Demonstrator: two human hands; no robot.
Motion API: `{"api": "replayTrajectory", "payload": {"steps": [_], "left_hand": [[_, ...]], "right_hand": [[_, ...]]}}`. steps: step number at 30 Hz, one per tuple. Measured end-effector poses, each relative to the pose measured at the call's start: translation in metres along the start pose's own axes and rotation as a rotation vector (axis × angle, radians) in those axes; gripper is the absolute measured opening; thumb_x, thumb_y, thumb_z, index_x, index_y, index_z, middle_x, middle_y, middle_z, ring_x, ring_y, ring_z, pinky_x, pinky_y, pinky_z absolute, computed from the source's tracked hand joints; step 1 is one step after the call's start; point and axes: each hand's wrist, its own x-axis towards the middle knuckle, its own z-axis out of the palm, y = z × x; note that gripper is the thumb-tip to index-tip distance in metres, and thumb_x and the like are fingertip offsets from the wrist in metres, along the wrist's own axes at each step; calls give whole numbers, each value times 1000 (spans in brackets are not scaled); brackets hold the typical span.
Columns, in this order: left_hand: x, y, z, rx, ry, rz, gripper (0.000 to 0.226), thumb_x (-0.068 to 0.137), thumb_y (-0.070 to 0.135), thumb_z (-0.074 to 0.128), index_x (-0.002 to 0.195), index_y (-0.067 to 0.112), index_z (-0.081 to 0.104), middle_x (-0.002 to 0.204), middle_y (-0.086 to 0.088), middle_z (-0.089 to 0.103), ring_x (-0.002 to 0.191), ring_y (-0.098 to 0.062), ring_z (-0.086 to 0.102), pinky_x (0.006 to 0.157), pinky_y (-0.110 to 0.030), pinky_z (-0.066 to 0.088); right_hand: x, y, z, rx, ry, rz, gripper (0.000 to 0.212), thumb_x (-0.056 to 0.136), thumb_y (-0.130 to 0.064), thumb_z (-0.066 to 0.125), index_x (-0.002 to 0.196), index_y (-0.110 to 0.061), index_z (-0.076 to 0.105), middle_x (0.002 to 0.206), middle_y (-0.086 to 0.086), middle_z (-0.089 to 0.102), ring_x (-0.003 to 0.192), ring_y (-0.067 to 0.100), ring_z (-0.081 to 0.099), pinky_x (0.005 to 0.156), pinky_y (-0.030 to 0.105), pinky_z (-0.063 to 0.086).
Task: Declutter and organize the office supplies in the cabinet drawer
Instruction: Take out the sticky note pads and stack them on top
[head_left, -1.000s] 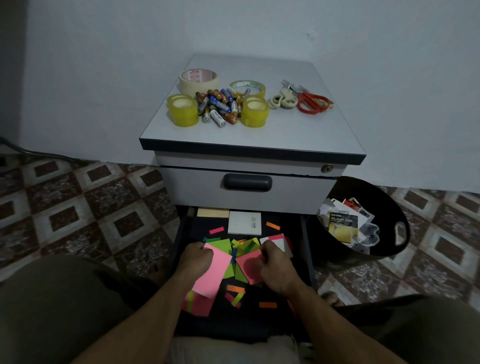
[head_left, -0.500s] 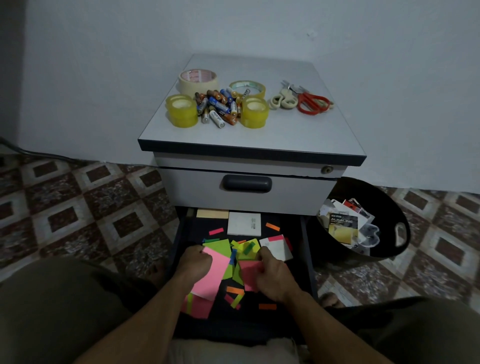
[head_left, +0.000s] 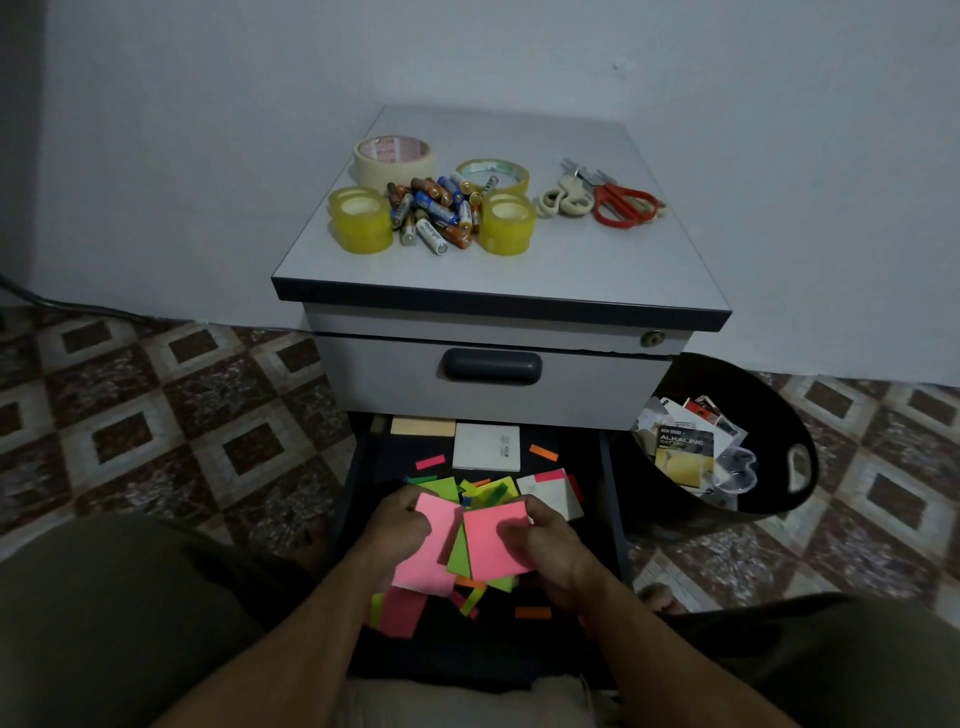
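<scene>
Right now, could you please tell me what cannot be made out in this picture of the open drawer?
Head view only:
Loose coloured papers under the pink square sticky notes: hidden by them, the left hand and right hand.
Back of the black open drawer: under the closed grey upper drawer.
Print on the small cylindrical batteries: too small.

Cabinet top (head_left: 519, 280): batteries (head_left: 436, 213) heaped between two front tape rolls (head_left: 361, 221); two rear tape rolls (head_left: 392, 158) behind heap; scissors (head_left: 623, 205) to right. Closed drawer (head_left: 571, 384) beneath top, open drawer (head_left: 395, 452) below it. In open drawer: two pads (head_left: 485, 447) at back, loose notes (head_left: 488, 491) mid-drawer. Left hand (head_left: 397, 519) holds left note (head_left: 431, 551), right hand (head_left: 545, 535) holds right note (head_left: 493, 545), side by side above loose notes. Bin (head_left: 779, 415) on floor (head_left: 156, 415) right of cabinet.
</scene>
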Motion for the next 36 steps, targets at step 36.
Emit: {"api": "replayTrajectory", "payload": {"steps": [36], "left_hand": [[-42,58,-31,-100,24,111,37,89,-4,53,120,15,59,111,-17,61,95,-33,62,72,-33,50]], "right_hand": [[-31,-75,-24,-448,150,-64,22,93,-4,40,83,-8,59,69,6,50,63,19,46,56,30,35]]}}
